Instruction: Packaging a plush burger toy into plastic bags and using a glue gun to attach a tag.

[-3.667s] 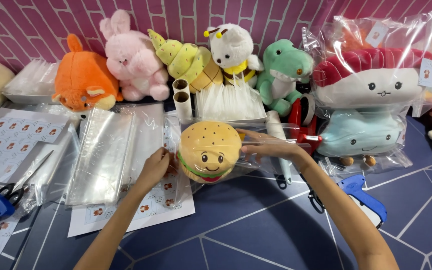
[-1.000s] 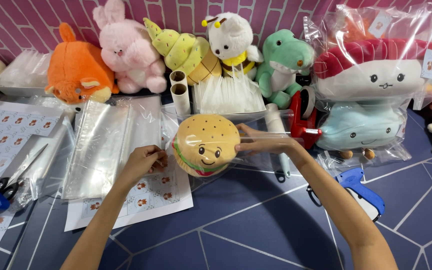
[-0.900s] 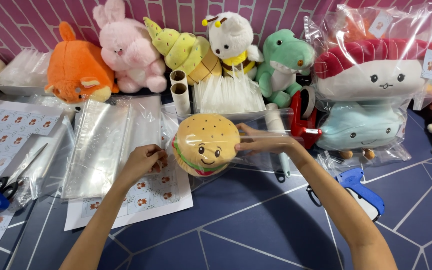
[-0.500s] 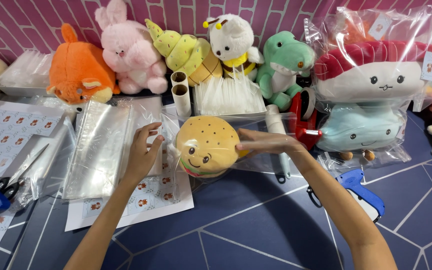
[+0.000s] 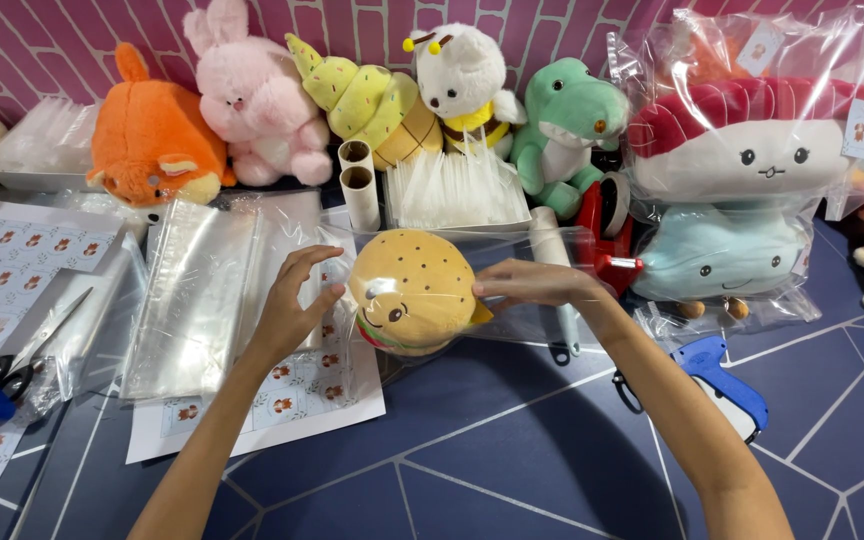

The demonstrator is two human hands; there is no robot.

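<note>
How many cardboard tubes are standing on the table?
2: both cardboard tubes stand upright side by side behind the burger plush, between the pink bunny and the ice-cream plush.

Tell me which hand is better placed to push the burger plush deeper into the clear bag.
Probably the left hand: it sits at the burger plush's exposed side, while the right hand rests on the clear bag.

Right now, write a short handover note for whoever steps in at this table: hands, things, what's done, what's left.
Left hand: open, fingers spread against the left side of the clear plastic bag around the round tan burger plush toy.
Right hand: pressing the plush's right side through the bag.
Things: stack of clear flat bags and white sticker sheet lie by the left hand; blue tagging gun lies right of the right forearm.
Done: the plush sits inside the bag.
Left: the bag's open end does not look sealed, and no sticker shows on it.
</note>
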